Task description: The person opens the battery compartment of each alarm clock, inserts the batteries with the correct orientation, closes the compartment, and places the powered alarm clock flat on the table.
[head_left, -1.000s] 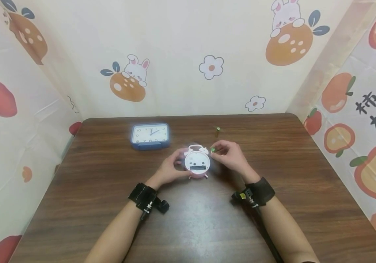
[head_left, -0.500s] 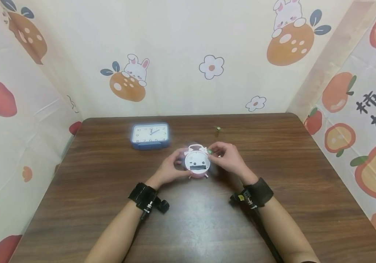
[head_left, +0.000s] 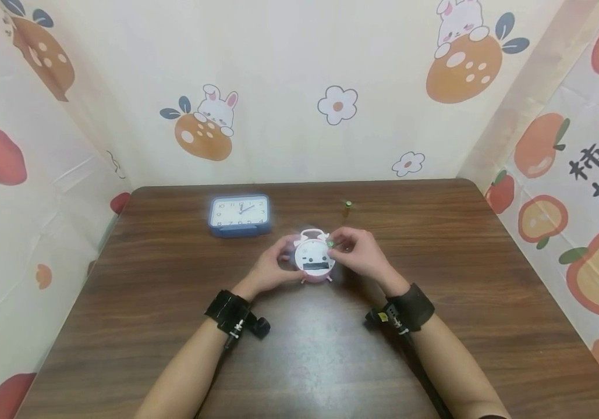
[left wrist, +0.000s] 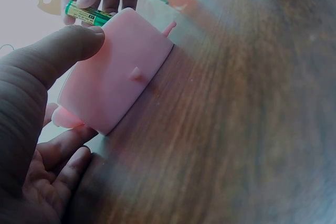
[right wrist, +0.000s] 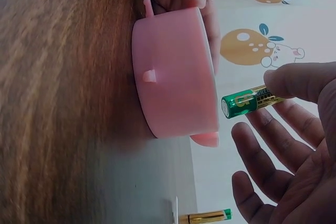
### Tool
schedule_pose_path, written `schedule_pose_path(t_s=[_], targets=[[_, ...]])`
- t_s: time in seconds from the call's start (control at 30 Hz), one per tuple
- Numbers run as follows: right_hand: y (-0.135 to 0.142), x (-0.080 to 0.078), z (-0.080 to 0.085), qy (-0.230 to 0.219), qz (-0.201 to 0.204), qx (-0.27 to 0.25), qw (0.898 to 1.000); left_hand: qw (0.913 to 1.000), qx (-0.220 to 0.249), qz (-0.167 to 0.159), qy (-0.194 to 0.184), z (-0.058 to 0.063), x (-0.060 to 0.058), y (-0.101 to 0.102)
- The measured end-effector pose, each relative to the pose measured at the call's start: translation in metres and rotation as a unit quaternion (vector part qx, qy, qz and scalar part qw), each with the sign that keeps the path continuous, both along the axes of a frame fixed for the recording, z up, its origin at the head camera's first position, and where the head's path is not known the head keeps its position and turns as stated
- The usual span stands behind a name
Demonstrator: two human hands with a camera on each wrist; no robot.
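A small pink twin-bell alarm clock (head_left: pixel 314 256) lies with its white back facing up, a dark battery slot showing in it. My left hand (head_left: pixel 272 269) grips the clock from its left side, thumb at the near edge; the left wrist view has the thumb (left wrist: pixel 73 45) on the pink casing (left wrist: pixel 118 69). Between thumb and fingers of my right hand (head_left: pixel 360 252) is a green and gold battery (right wrist: pixel 247 102), pinched close over the upper right of the clock's back. Its green end points toward the clock in the right wrist view.
A second battery (head_left: pixel 348 208) stands upright on the wooden table (head_left: pixel 173 326) behind the right hand. The blue rectangular clock (head_left: pixel 239 215) with a white dial sits at the back left. Patterned cloth walls (head_left: pixel 278 128) enclose the table's back and sides.
My right hand has moved left with the battery, from beside the pink clock to over its back. The left hand keeps its grip in the same place.
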State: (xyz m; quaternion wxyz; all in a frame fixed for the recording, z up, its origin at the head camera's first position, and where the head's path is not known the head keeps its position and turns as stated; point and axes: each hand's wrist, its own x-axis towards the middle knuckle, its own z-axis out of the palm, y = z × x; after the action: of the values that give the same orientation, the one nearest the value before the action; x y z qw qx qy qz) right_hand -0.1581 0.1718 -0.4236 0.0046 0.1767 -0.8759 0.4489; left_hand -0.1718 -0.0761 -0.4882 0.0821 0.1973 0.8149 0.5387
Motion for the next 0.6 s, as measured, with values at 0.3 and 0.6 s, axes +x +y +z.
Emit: schedule_pose_path(t_s=[0.3,0.6], targets=[[-0.0035,0.0016,-0.0024,0.011,0.020,-0.005,1.000,1.0000,-0.004,-0.001,-0.005,0.0028,0.0012,0.0003],[-0.0076,0.0026,-0.0059,0.002,0.047,0.007,0.999,1.0000,0.000,-0.005,-0.005,0.0020,0.0003,-0.0001]])
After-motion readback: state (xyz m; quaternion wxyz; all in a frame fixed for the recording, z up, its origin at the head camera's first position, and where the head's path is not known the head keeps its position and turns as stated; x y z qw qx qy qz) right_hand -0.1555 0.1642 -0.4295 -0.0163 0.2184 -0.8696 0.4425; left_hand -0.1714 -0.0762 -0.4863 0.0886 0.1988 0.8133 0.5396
